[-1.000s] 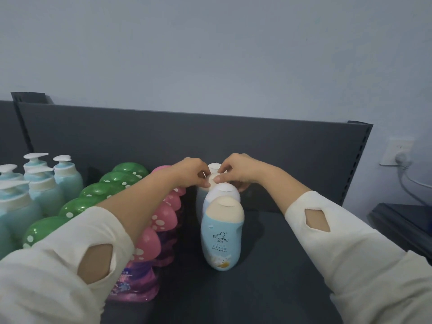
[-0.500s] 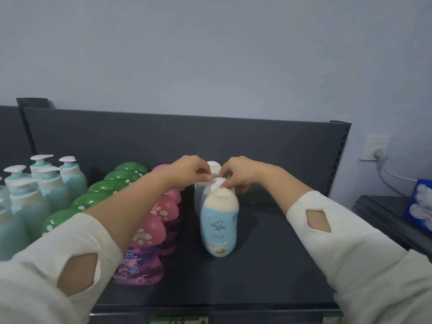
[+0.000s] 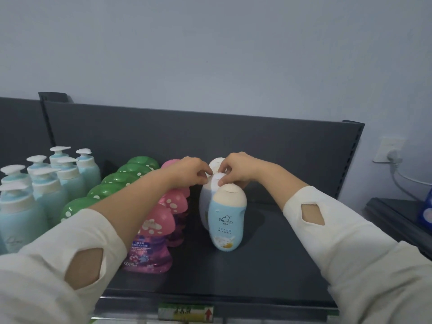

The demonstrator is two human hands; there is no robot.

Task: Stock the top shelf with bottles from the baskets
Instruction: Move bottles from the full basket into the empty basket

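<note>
Head view: a person's left hand [image 3: 194,170] and right hand [image 3: 236,169] meet over the middle bottle [image 3: 217,183] in a file of three on the top shelf [image 3: 257,265]. The curled fingertips of both pinch its white cap, apparently to square it up in line. The front bottle [image 3: 226,220] stands upright with its blue label facing the shelf's front edge, the likely reason for the fuss. Only the cap of the rear bottle [image 3: 216,163] shows, nearest the back panel [image 3: 163,136]. The file runs front to back near the middle of the shelf, close beside a row of pink-capped bottles [image 3: 156,222], at least four, the hindmost hidden by the left arm. Further toward the left edge come five green caps [image 3: 118,180] in a row, then seven pump bottles [image 3: 67,181], the nearest cut by the frame. Each kind keeps its own row, which makes the stock easy to face and count. Dark shelf surface toward the right edge suggests more rows are to come; no baskets are in sight. One price tag [image 3: 185,311] sits on the front edge, and one socket [image 3: 389,152] is on the wall beyond the right edge
</note>
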